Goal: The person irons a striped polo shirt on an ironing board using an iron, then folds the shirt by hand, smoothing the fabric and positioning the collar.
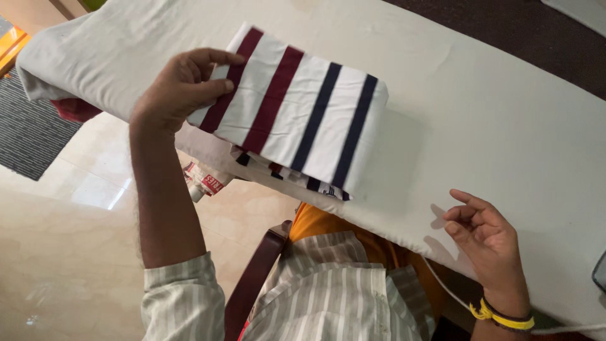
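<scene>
Left hand (183,88) has the folded striped cloth (297,113), fingers laid over its left edge with the thumb tucked out of sight beneath, pinching the bundle. The cloth is white with two maroon bands on the left and two navy bands on the right, and it sits raised and tilted above the near-left part of the white padded ironing table (492,113). More striped folds peek out from under its near edge. Over on the right, the right hand (483,230) hovers at the near edge of the table, palm up, fingers loosely curled and spread, gripping nothing. A yellow band (505,317) circles that wrist. A white cord (451,292) runs down past the table edge near it. Near the bottom, a striped shirt (328,297) covers the person's front, with an orange garment (322,221) showing beneath the table edge. Left of all this, glossy beige floor tiles (63,240), and a dark ribbed mat (28,126) at far left.
</scene>
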